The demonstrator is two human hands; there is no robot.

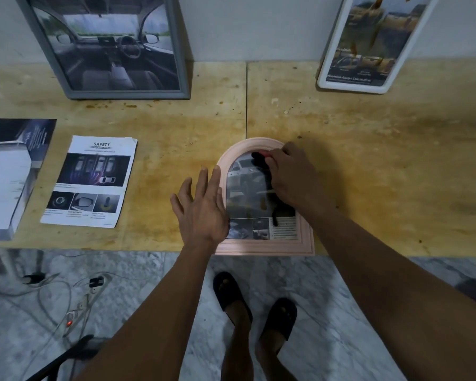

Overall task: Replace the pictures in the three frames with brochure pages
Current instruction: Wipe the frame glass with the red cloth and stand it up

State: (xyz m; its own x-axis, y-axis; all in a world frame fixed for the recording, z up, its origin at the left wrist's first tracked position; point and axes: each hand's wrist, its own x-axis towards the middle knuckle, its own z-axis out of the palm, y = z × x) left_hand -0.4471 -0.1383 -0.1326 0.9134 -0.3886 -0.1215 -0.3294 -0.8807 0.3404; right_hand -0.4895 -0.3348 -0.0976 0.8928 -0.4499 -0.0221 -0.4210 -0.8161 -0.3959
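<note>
2 frames, the grey rectangular frame (105, 45) and white rounded frame (368, 42), stand far, showing brochure pages. the pink arched wooden frame (264, 247) lies near, page visible; judged the last in hand. left hand (201, 207) flat, fingers released; right hand (291, 177) grasping a dark object (259, 156).

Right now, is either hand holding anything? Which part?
Right hand grips a small dark tool with a red tip over the pink arched frame; its grip point is hidden. Left hand is open, flat on the frame's left edge.

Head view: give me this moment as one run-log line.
pink arched frame flat at table edge | left hand open on its left side | right hand working a dark object over the picture
</note>
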